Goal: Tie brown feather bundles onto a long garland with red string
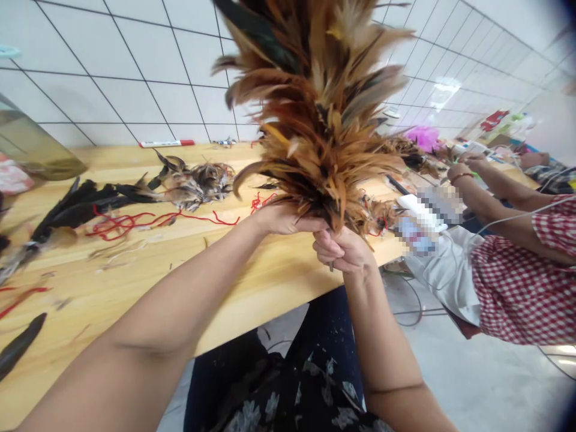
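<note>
A big upright feather duster (319, 114) of brown, orange and dark feathers fills the middle of the view. My left hand (283, 219) is closed around its base from the left, just above the table edge. My right hand (344, 249) grips the stem right below the feathers, fingers curled tight. Both hands touch each other at the bundle's bottom, above my dark flowered lap.
The wooden table (135, 270) carries loose dark feathers (90, 201), a brown feather pile (202, 183), red string (130, 223) and a marker (166, 143). A person in a red checked shirt (522, 288) works at the right. A white tiled wall stands behind.
</note>
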`<state>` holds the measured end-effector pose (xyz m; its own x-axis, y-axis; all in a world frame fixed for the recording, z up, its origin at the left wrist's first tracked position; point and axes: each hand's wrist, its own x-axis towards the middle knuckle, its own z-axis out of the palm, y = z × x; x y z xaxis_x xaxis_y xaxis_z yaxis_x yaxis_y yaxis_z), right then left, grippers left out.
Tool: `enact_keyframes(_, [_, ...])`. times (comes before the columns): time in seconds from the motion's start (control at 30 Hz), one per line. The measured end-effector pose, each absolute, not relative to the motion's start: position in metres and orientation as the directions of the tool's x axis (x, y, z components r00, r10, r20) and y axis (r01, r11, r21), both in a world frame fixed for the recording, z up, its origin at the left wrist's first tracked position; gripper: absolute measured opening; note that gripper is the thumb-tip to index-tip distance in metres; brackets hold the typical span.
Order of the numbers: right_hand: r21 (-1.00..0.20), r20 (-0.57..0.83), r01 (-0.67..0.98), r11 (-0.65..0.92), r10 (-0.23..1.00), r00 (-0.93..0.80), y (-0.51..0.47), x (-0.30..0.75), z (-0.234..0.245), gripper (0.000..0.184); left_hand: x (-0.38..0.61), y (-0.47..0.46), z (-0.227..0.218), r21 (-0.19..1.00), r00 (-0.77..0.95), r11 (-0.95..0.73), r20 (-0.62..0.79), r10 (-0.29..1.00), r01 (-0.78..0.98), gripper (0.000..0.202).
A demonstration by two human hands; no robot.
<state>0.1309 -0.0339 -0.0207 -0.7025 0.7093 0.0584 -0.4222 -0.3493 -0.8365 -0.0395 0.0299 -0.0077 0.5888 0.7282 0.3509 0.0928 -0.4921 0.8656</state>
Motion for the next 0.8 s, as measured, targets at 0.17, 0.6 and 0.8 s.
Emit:
enact_keyframes(0.17, [-0.912,0.015,-0.378,-0.157,0.910,-0.415,-0.026,0.136,-0.022,0.036,-0.019,0.023,-0.012,0.895,0.479,-0.432,0.333,0.812,0.110,0.029])
enact_keyframes(0.6, [-0.507,0.465,0.860,-0.052,0.824,0.324,-0.019,0.106,-0.032,0.025,0.019,-0.002,-0.020,0.928,-0.009,-0.241,0.254,0.967,0.283,0.031])
enact_keyframes(0.8, [-0.466,0.525,0.885,0.002,0.806,0.274,-0.016,0.090,-0.041,0.029,0.020,0.004,-0.028,0.982,-0.021,-0.179,0.178,0.984,-0.062,0.026])
